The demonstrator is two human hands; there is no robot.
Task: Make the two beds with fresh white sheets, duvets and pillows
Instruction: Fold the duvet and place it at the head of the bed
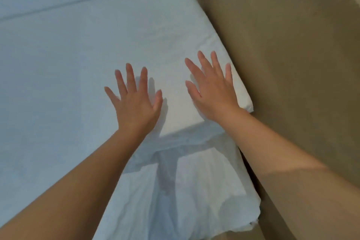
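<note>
Left hand (136,105) and right hand (212,91) spread flat over white duvet (78,60).

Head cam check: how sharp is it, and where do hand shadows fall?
Head view: soft overall, slightly blurred; the left hand casts a shadow to its right on the white bedding; that of the right hand barely shows; bedding tinted blue at left.
</note>
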